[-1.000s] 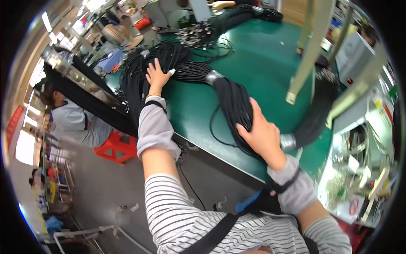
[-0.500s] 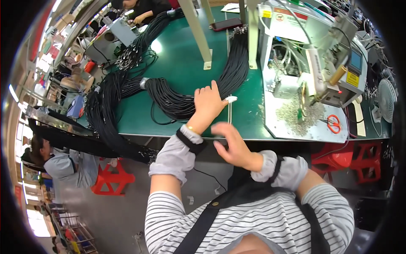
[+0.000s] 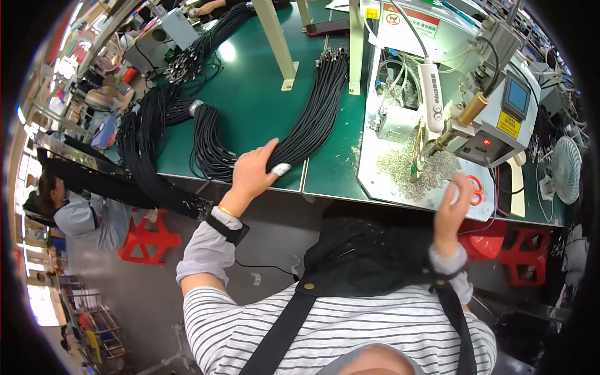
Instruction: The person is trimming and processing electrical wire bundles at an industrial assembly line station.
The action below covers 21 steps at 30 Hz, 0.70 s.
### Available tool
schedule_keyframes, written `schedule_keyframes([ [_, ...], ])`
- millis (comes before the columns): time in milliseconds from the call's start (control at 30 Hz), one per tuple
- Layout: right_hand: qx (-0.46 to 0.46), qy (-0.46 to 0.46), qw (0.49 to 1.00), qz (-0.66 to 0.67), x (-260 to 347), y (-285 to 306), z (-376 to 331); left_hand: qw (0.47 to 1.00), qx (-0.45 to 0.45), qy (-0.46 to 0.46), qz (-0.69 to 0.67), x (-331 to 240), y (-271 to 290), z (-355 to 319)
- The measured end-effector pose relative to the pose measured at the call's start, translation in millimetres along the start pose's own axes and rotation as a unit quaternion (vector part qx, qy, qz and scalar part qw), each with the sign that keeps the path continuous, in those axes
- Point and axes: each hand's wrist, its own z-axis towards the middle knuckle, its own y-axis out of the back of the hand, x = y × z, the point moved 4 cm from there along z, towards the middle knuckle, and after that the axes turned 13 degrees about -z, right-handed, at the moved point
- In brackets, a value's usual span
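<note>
My left hand (image 3: pixel 252 174) is closed over a thick bundle of black cables (image 3: pixel 312 119) near the table's front edge, its white-wrapped thumb lying along the near side. The bundle curves away to the far right and ends in small metal tips. On the hand's other side the cables (image 3: pixel 209 140) bend back toward a pale tie. My right hand (image 3: pixel 452 212), a little blurred, hovers at the table's front edge with thumb and fingers apart and nothing visible between them. Just beyond it, orange-handled scissors (image 3: pixel 477 190) lie on a white metal plate, partly hidden by the fingers.
A benchtop machine (image 3: pixel 487 125) stands at right, with a heap of small metal pieces (image 3: pixel 415 169) on its plate. Cream metal posts (image 3: pixel 275 44) rise from the green table (image 3: pixel 250 81). More black cables (image 3: pixel 147 134) hang off the left edge. A person sits at left near a red stool (image 3: pixel 150 237).
My right hand has swung right, from beside my left hand to near the scissors. My left hand has drawn the cable bundle nearer the front edge. The view has shifted right.
</note>
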Motion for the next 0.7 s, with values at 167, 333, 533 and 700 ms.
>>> schedule_keyframes([
  [167,0.151,-0.010,0.976,-0.156,-85.9,5.4,3.5,0.978,-0.185,0.038,0.093,44.8,32.2,-6.8],
  [333,0.283,0.012,0.937,-0.203,-93.0,12.5,1.8,0.930,-0.340,0.122,0.068,71.5,44.9,-10.5],
  [533,0.245,0.096,0.939,-0.223,-104.4,23.8,9.5,0.941,-0.305,0.148,-0.021,80.8,52.3,-16.2],
  [700,0.389,-0.191,0.839,0.329,4.6,28.3,-18.7,0.960,-0.210,0.057,-0.174,-19.4,40.3,-16.2],
])
